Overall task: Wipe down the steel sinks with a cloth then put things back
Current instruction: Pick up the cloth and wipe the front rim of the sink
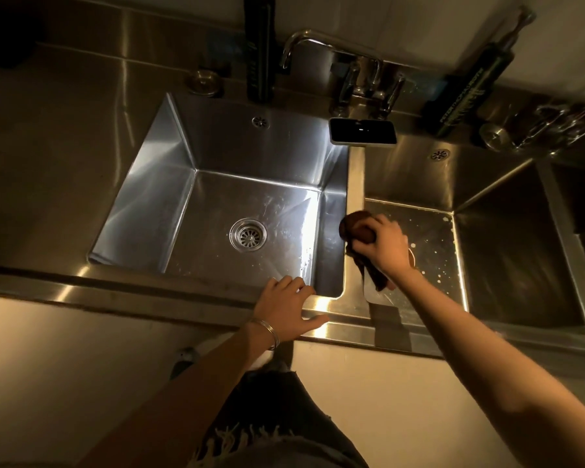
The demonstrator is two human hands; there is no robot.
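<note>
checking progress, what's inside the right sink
The right hand grips a cloth against the left wall of the right sink; white specks dot its floor. The hand hides most of the drain.

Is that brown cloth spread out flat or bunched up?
Bunched up. The right hand grips the cloth as a wad at the steel divider, with one end trailing below.

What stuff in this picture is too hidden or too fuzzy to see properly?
Head view:
- Drain of the right sink: mostly covered by the right hand gripping the brown cloth.
- Writing on the dark bottle: too blurred to read.
- Shiny metal things: blurred, cut off by the right edge.
- Tall black object: top cut off by the frame.
</note>
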